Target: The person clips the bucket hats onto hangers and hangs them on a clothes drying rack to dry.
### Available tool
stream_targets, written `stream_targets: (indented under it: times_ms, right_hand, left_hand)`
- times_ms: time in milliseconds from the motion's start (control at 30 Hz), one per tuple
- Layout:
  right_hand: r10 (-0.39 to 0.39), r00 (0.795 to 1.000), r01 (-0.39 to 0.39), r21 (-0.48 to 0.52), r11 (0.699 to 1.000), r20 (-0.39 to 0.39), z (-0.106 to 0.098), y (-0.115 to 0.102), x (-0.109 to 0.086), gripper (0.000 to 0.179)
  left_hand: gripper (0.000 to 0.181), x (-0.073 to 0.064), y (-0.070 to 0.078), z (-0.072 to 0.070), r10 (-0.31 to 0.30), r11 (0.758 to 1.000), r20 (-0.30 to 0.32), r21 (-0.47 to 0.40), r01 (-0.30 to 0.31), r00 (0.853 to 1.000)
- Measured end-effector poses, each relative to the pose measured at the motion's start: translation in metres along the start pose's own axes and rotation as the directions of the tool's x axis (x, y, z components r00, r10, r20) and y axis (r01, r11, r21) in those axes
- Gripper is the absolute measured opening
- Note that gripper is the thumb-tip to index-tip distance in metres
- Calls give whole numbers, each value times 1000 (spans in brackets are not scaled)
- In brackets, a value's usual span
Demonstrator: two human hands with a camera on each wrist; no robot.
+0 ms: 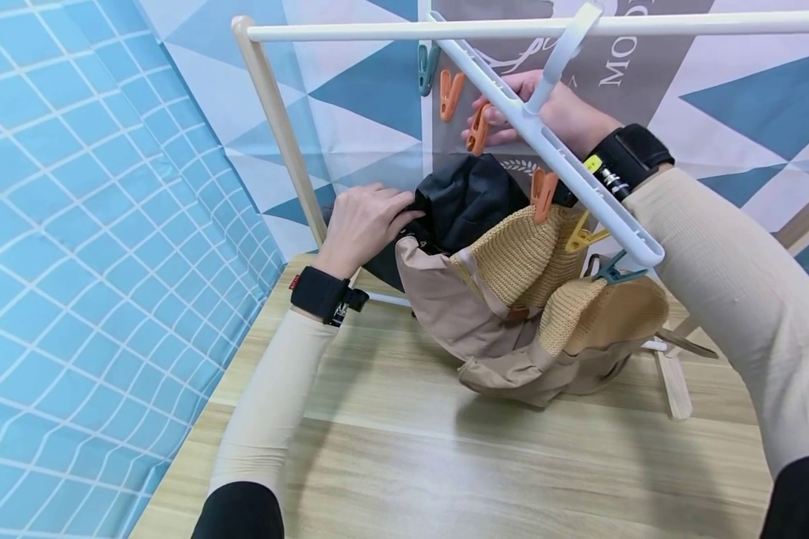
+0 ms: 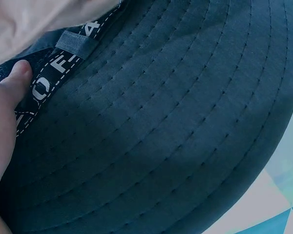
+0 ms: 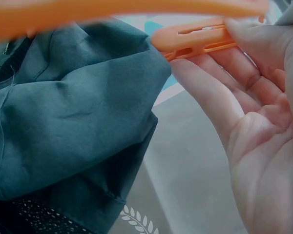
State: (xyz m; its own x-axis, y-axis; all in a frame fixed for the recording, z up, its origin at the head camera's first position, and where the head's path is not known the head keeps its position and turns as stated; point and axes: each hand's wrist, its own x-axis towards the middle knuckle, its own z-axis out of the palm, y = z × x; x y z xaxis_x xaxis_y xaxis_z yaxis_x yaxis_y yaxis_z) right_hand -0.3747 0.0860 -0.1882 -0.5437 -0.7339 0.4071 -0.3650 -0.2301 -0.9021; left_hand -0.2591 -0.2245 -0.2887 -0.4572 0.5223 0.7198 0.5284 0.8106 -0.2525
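Note:
A dark, wide-brimmed fabric hat (image 1: 475, 198) hangs under the hanger, its stitched brim (image 2: 176, 112) filling the left wrist view. My left hand (image 1: 364, 224) grips it where crown and brim meet, with the thumb on the lettered inner band (image 2: 53, 73). Between thumb and fingers, my right hand (image 1: 569, 112) pinches an orange clothespin (image 1: 478, 131), whose tip is right at a corner of the hat's crown (image 3: 93, 107). Beside the dark hat, a straw-and-beige hat (image 1: 512, 254) hangs from an orange clip (image 1: 543, 195) and a yellow clip (image 1: 585, 235).
A pale blue hanger (image 1: 580, 176) crosses the view from the white rail (image 1: 391, 31) of a wooden rack. From its far end dangle a teal clip (image 1: 428, 69) and an orange clip (image 1: 451, 96). Another teal clip (image 1: 616, 272) holds a straw piece at the near end. Below lies the wooden tabletop (image 1: 404, 449).

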Motion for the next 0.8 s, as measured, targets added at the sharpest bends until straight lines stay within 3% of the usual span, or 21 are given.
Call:
stream_targets:
  times_ms: [200, 533, 800]
  right_hand:
    - [25, 998, -32, -129, 991, -54, -1, -2, -2, 17]
    - [26, 1000, -27, -38, 999, -5, -1, -3, -1, 16]
    - [43, 998, -46, -85, 995, -37, 2, -6, -4, 14]
  left_hand:
    - [36, 3, 0, -1, -11, 1000, 26, -7, 11, 1000]
    - [34, 9, 1, -4, -68, 998, 0, -17, 67, 998]
    - [34, 7, -1, -2, -80, 997, 5, -20, 80, 997]
